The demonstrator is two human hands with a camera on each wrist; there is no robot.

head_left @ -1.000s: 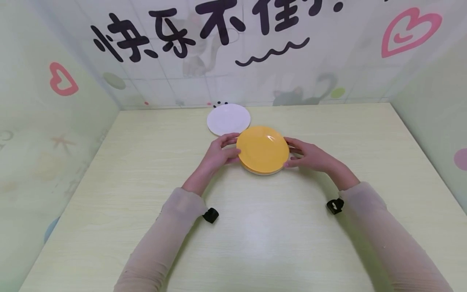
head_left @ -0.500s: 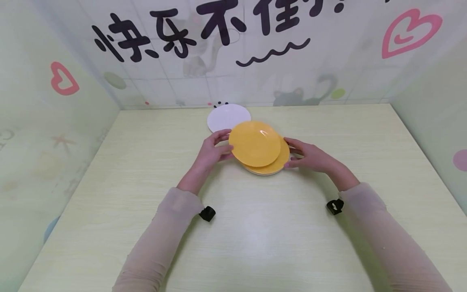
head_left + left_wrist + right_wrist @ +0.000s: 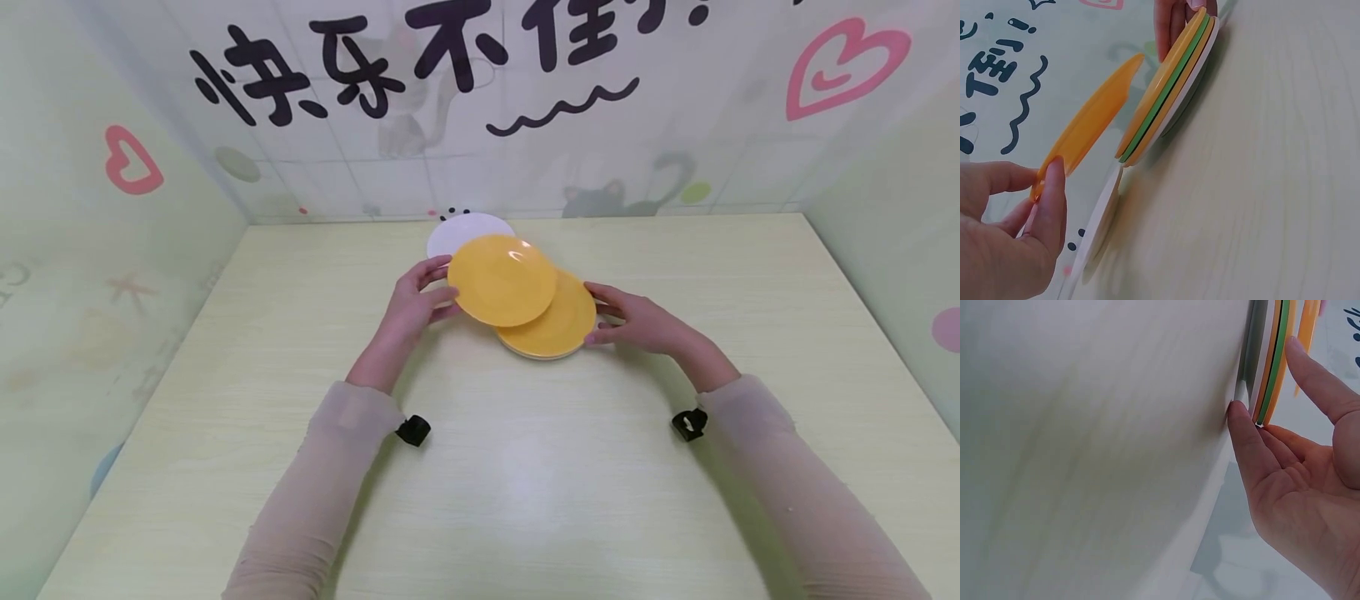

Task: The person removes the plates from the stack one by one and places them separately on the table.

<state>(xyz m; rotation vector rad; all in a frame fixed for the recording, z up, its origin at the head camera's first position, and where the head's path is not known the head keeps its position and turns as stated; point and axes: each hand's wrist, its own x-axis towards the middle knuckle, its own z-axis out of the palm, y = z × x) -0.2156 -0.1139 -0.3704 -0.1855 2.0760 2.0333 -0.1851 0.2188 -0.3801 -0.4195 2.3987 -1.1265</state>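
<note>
My left hand [image 3: 416, 300] pinches the rim of a yellow plate [image 3: 501, 279] between thumb and fingers. In the left wrist view that plate is tilted and raised, apart from the stack. The stack has another yellow plate [image 3: 566, 325] on top, with a green plate [image 3: 1164, 89], a second yellow one and a white one beneath. My right hand [image 3: 637, 321] holds the stack's right edge; the right wrist view has its thumb at the top plate's rim and fingers at the side and underside. A separate white plate [image 3: 468, 227] lies behind, partly covered by the lifted yellow plate.
A pale wood-grain table [image 3: 540, 483] carries everything. A printed backdrop [image 3: 480, 167] with large black characters stands along its far edge, with side panels left and right. Black wrist mounts [image 3: 413, 430] hang at both sleeves.
My left hand has lifted the top yellow plate off the stack and moved it left and back, over part of the separate white plate. My right hand and the stack stay in place.
</note>
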